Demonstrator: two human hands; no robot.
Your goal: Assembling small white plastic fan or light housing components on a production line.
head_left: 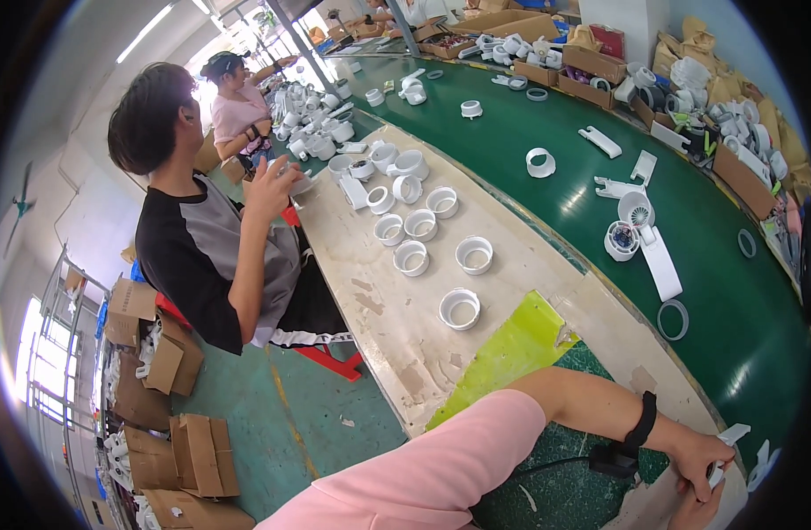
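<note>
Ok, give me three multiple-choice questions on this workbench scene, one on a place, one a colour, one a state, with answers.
1. Where does the long white handle lie?
A. green belt
B. beige bench
C. floor
2. What colour is the wearer's sleeve?
A. grey
B. pink
C. blue
3. The left hand, above the black wrist strap, is:
A. open flat
B. closed on a white plastic part
C. resting on a box
Answers: A, green shows all around the handle; B, the cloth is plainly pink; B, the fingers curl around the part.
</note>
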